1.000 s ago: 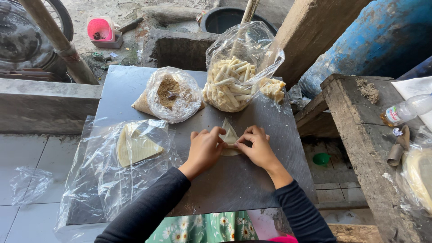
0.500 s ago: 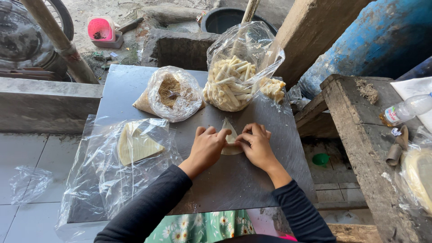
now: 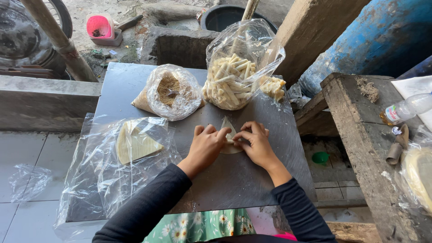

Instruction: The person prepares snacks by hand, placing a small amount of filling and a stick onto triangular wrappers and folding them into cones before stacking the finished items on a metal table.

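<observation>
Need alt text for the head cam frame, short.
Seen from above, a person's left hand and right hand press a pale triangular wrapper on a grey board. Behind sit a bag of rolled sticks and a bag of brown filling; left, bagged wrapper sheets.

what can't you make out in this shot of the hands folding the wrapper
Head view only:
- Pale wrapper: mostly covered by the left hand and right hand; any filling inside is hidden.
- Brown contents of the small bag: blurred by crinkled plastic.
- Pale round thing: cut off by the right edge.
- Dark tub: partly behind the bag of rolls.
</observation>
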